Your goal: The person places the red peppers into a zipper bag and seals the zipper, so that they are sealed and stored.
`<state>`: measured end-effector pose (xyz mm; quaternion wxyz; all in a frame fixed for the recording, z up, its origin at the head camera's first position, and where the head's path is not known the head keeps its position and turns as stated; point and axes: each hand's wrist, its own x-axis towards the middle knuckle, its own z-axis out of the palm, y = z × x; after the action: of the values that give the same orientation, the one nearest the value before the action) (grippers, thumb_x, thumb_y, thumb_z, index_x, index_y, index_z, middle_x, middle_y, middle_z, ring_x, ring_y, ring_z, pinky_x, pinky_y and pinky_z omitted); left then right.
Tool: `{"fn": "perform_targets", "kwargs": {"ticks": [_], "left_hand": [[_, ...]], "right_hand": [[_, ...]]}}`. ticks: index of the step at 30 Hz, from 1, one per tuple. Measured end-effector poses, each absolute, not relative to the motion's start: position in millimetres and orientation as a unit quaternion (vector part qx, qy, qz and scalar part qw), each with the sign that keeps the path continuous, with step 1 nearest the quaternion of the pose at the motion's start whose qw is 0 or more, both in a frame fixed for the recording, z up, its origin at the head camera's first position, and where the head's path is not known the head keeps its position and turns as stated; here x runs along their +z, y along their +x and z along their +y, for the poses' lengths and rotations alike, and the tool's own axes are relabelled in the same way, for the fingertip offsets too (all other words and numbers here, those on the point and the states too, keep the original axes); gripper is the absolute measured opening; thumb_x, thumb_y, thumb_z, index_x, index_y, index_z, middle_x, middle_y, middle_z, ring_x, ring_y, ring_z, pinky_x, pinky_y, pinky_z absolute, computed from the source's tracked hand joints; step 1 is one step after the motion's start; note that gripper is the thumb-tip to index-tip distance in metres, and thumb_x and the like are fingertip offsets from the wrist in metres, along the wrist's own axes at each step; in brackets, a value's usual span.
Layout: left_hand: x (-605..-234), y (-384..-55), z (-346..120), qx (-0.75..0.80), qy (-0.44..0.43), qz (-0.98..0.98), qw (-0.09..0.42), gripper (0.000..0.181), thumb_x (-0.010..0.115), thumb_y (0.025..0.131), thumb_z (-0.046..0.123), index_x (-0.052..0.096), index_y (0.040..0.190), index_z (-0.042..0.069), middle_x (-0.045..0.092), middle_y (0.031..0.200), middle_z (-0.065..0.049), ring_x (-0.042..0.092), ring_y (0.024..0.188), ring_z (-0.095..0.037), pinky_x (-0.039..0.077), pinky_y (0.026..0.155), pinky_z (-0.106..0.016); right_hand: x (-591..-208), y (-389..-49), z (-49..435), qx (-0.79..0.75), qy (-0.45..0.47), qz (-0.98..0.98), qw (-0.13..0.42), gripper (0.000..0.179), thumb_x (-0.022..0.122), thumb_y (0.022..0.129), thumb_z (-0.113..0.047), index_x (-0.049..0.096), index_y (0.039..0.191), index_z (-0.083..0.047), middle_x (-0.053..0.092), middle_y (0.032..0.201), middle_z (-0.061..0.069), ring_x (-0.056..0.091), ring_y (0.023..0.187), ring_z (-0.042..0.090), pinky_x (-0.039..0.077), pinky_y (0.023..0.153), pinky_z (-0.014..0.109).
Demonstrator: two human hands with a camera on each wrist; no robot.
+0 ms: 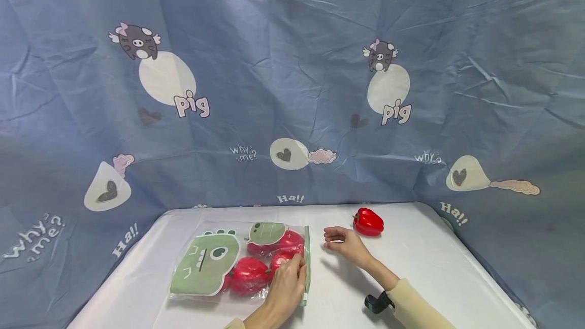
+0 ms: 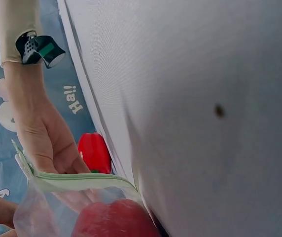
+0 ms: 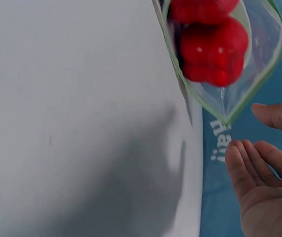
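Note:
A clear zip bag (image 1: 183,293) with a green cartoon monster print lies on its side on the table, several red bell peppers (image 1: 249,276) inside. My left hand (image 1: 285,286) pinches the upper layer of the bag near its green-edged mouth, and the mouth gapes in the right wrist view, showing peppers (image 3: 215,52) within. Just right of that mouth, my right hand (image 1: 349,245) hovers with thumb and fingers apart, holding nothing. One loose red bell pepper (image 1: 368,222) lies beyond the right hand, near the back edge of the table.
The white-covered table (image 1: 439,268) meets a blue printed cloth (image 1: 292,90) hanging behind it. A dark wrist camera (image 1: 377,302) is strapped at the right sleeve cuff.

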<state>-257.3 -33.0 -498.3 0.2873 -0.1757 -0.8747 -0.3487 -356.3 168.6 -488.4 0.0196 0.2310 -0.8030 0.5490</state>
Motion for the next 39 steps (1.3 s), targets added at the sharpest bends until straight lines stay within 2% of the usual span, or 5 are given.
{"fn": "perform_targets", "kwargs": {"ticks": [3,11,18,26,39], "left_hand": [[-497.1,-257.3,-33.3,-0.356,-0.174,-0.877,0.270,0.012,0.064,0.086,0.003,0.057,0.081,0.012,0.053,0.062,0.009,0.044,0.058,0.000,0.037,0.051,-0.017],[-498.2,-257.4,-33.8,-0.361,-0.172,-0.879,0.258,0.011,0.063,0.086,0.003,0.057,0.081,0.011,0.055,0.062,0.009,0.044,0.057,0.001,0.038,0.051,-0.016],[-497.9,-257.3,-33.9,-0.364,-0.172,-0.879,0.256,0.011,0.062,0.086,0.002,0.057,0.080,0.010,0.055,0.062,0.008,0.045,0.057,0.002,0.038,0.051,-0.016],[-498.5,-258.0,-33.2,-0.364,-0.175,-0.879,0.255,0.011,0.063,0.086,0.002,0.058,0.080,0.009,0.055,0.062,0.008,0.045,0.057,0.002,0.039,0.051,-0.015],[-499.1,-258.0,-32.7,-0.365,-0.179,-0.876,0.261,0.012,0.062,0.085,0.001,0.058,0.080,0.010,0.057,0.061,0.007,0.045,0.056,0.002,0.038,0.050,-0.015]], "right_hand": [[-476.5,-351.8,176.4,0.543,0.230,-0.807,0.022,0.037,0.069,0.083,0.001,0.059,0.117,0.013,0.063,0.113,0.032,0.063,0.102,0.047,0.055,0.080,0.027],[-499.0,-369.4,202.5,0.542,0.204,-0.814,0.037,0.044,0.076,0.081,-0.011,0.061,0.119,0.006,0.064,0.116,0.029,0.067,0.101,0.035,0.054,0.080,0.021],[-502.2,-374.7,219.3,0.542,0.192,-0.816,0.058,0.043,0.077,0.080,-0.010,0.063,0.118,0.003,0.063,0.116,0.031,0.066,0.102,0.038,0.054,0.082,0.024],[-494.6,-375.4,239.7,0.524,0.176,-0.828,0.096,0.041,0.077,0.080,-0.011,0.064,0.118,-0.002,0.068,0.113,0.020,0.066,0.101,0.034,0.052,0.079,0.017],[-481.9,-378.2,267.2,0.526,0.109,-0.840,0.083,0.056,0.076,0.083,-0.019,0.055,0.131,0.000,0.059,0.130,0.022,0.057,0.120,0.036,0.046,0.084,0.012]]}}
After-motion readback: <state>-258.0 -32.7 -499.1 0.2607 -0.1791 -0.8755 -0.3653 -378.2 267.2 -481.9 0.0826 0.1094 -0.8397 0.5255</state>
